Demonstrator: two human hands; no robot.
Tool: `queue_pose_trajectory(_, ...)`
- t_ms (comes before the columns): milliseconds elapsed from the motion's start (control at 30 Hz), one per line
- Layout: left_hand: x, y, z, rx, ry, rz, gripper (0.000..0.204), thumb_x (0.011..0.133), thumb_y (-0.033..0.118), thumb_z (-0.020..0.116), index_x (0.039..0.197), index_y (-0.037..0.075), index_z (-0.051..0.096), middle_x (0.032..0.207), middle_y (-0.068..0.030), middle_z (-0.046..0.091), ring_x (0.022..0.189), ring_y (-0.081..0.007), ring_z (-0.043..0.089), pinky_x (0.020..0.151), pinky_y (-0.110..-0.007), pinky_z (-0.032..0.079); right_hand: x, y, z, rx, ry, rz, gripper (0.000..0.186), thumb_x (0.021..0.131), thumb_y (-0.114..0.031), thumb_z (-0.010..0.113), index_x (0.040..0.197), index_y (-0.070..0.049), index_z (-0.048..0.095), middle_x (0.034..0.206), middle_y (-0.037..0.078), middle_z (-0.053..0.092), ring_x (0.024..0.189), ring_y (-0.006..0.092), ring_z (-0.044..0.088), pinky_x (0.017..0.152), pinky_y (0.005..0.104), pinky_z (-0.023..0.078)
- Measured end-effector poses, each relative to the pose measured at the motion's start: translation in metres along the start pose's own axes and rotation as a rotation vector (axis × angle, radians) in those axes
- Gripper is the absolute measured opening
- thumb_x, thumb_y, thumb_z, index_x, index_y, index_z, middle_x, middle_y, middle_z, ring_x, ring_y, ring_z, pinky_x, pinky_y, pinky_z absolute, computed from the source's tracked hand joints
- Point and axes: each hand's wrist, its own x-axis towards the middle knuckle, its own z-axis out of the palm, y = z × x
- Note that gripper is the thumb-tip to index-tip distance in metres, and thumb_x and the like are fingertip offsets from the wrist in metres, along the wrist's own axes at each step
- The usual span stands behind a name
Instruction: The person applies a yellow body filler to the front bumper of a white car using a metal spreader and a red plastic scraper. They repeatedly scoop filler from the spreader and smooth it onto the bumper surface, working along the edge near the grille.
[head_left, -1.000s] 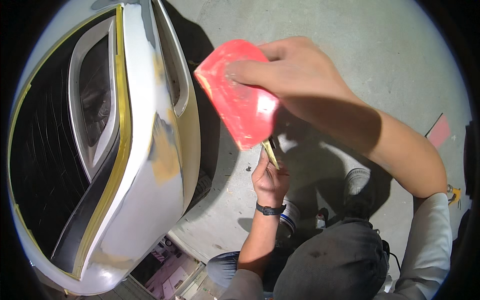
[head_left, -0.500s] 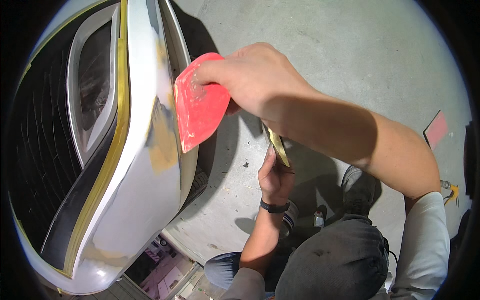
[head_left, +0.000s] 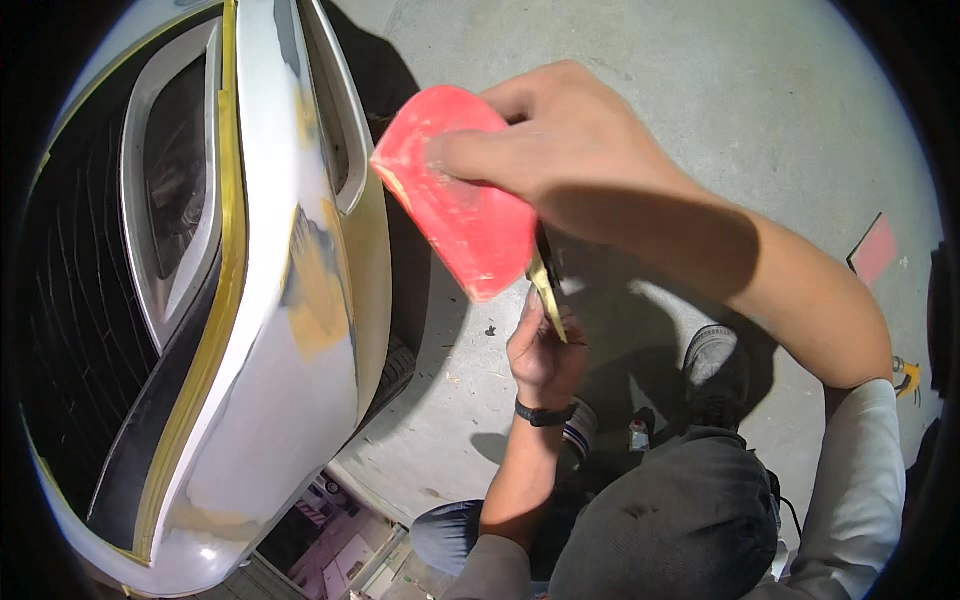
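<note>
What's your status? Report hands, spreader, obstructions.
Right hand grips red spreader. Left hand holds thin yellowish piece, edge-on. Right hand blocks view of its upper end.

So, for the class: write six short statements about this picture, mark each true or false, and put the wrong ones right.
1. The right hand holds a red spreader. True.
2. A watch or band is worn on the right wrist. False: the black wristband is on the left wrist.
3. The left hand holds a thin piece with yellow on it. True.
4. The bodywork is one even colour. False: the white bodywork bears grey and tan patches.
5. Yellow tape runs along the edge of the dark panel. True.
6. A pink piece sits on the car. False: the pink piece lies on the floor.
</note>
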Motion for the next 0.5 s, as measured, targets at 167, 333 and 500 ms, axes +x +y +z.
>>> queue_pose_trajectory(167, -0.006, -0.002, 0.028, 0.249, 0.084, 0.133, 0.048, 0.102, 0.021, 0.054, 0.145, 0.001, 0.049, 0.141, -0.0139, 0.059, 0.115, -0.0251, 0.066, 0.101, -0.04, 0.053, -0.033, 0.037, -0.036, -0.153, -0.385, -0.109, 0.035, 0.08, -0.03, 0.072, 0.075, 0.004, 0.071, 0.064, 0.015, 0.065, 0.056, 0.0185, 0.056, 0.058, 0.0348, 0.049)
queue_pose_trajectory(333, -0.006, 0.003, 0.032, 0.009, 0.144, 0.094, 0.037, 0.104, 0.02, 0.051, 0.137, 0.005, 0.055, 0.116, -0.0046, 0.062, 0.07, -0.0045, 0.056, 0.059, -0.019, 0.047, -0.04, 0.044, -0.047, -0.12, -0.203, 0.102, 0.033, 0.079, -0.031, 0.072, 0.075, 0.002, 0.074, 0.061, 0.014, 0.065, 0.054, 0.0173, 0.056, 0.058, 0.0345, 0.051)
queue_pose_trajectory(500, -0.004, 0.005, 0.017, -0.205, 0.181, 0.085, 0.034, 0.1, 0.017, 0.057, 0.131, 0.005, 0.065, 0.142, 0.0029, 0.061, 0.067, -0.0065, 0.062, 0.062, -0.02, 0.054, -0.006, 0.009, -0.033, -0.217, -0.083, -0.014, 0.041, 0.082, -0.037, 0.072, 0.073, 0.003, 0.071, 0.064, 0.009, 0.066, 0.062, 0.0127, 0.06, 0.062, 0.0304, 0.048)
